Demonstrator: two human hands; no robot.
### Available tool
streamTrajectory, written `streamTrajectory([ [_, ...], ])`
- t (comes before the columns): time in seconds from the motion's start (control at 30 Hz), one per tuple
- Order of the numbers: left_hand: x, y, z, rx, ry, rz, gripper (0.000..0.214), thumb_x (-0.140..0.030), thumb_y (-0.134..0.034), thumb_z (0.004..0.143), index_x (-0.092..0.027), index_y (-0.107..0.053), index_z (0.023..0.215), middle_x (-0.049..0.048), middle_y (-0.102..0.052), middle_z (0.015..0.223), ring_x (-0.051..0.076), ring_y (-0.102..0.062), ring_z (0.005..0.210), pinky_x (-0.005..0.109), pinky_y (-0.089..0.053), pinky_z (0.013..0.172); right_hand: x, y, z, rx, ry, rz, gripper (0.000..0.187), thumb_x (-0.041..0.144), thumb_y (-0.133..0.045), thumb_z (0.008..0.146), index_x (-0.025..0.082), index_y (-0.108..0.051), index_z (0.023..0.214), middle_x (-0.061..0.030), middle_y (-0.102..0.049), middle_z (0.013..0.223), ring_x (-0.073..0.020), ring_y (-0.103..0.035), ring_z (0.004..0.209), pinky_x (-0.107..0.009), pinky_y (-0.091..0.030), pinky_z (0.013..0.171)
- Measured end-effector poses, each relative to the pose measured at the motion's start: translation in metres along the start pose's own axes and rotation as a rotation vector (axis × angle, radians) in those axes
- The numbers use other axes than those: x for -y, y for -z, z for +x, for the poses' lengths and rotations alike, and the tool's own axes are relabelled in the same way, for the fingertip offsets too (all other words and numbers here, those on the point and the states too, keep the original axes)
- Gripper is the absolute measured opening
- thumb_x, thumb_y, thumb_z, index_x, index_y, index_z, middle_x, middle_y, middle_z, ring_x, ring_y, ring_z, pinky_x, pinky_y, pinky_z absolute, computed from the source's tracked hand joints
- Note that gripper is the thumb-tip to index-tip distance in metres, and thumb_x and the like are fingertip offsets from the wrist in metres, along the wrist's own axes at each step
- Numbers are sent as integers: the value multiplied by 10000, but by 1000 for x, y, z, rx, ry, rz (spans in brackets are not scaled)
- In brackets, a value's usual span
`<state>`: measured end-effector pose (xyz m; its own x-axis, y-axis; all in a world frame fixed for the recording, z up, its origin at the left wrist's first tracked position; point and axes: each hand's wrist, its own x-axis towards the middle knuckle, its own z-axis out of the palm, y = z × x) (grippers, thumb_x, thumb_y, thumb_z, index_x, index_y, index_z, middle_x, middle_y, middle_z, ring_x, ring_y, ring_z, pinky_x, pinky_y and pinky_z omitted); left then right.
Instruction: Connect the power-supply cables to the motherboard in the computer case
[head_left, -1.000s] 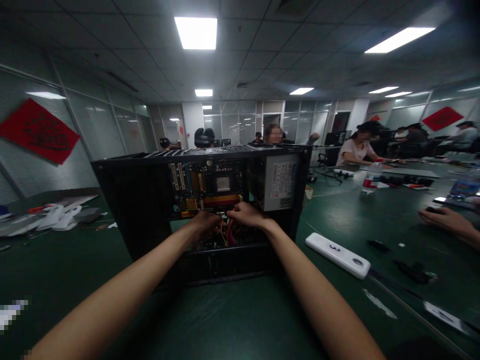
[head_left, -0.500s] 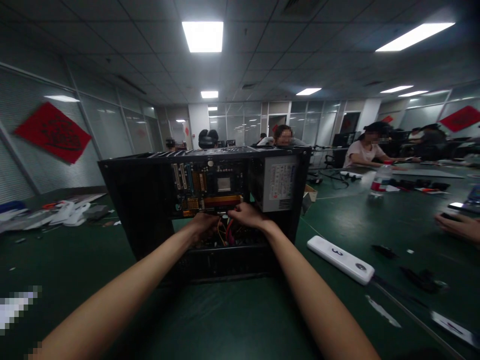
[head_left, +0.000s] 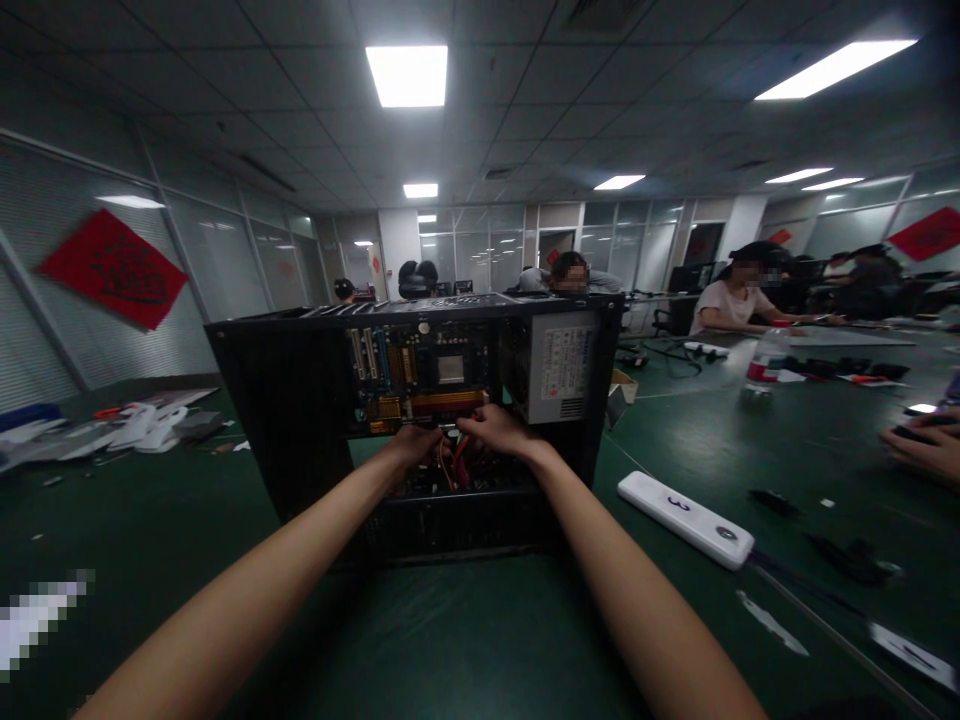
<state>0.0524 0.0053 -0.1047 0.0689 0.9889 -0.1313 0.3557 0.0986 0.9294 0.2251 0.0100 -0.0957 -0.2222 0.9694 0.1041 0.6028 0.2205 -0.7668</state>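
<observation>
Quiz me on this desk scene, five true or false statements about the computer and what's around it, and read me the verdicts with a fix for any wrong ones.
1. The left hand and right hand are by the coloured cables at the open side of the computer case. True.
2. A side panel hides the motherboard. False: the motherboard shows through the open side.
3. The power supply is at the picture-right end of the case. True.
4. The plastic bottle has a green cap. False: its cap is red.
5. A white device marked 3 lies right of the case. True.
</observation>
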Motion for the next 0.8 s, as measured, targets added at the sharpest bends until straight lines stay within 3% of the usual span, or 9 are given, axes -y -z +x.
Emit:
streamTrajectory([
  [0.1, 1, -2, 5, -16, -20, 12, 288, -314, -580, 893, -100, -681, 730, 61, -700, 664, 105, -551, 538, 204, -337, 518, -2, -1, 2, -11, 2, 22, 278, 316, -532, 942, 129, -622, 758, -18, -602, 581, -121, -567, 536, -197, -376, 511],
  [0.33, 8, 0, 10, 11, -97, 100, 333, -415, -631, 830, -102, -717, 761, 91, -733, 728, 135, -578, 556, 220, -345, 512, -6, -2, 3, 1, -32, 152, 289, 251, -517, 947, 121, -607, 705, -13, -601, 607, -108, -535, 540, -197, -362, 500],
  [0.53, 11, 1, 9, -8, -207, 307, 286, -338, -594, 816, -132, -755, 701, 66, -714, 624, 184, -630, 628, 236, -379, 564, -3, -2, -4, 28, -141, 387, 277, 246, -579, 931, 140, -561, 676, 10, -579, 540, -89, -522, 487, -183, -411, 493],
  [0.8, 3, 1, 8, -102, -282, 566, 317, -328, -562, 828, -195, -749, 609, 59, -693, 603, 210, -639, 667, 256, -348, 588, -4, -16, 1, 205, -368, 685, 340, 288, -357, 1028, 142, -548, 788, -50, -664, 733, -116, -618, 623, -227, -486, 604],
])
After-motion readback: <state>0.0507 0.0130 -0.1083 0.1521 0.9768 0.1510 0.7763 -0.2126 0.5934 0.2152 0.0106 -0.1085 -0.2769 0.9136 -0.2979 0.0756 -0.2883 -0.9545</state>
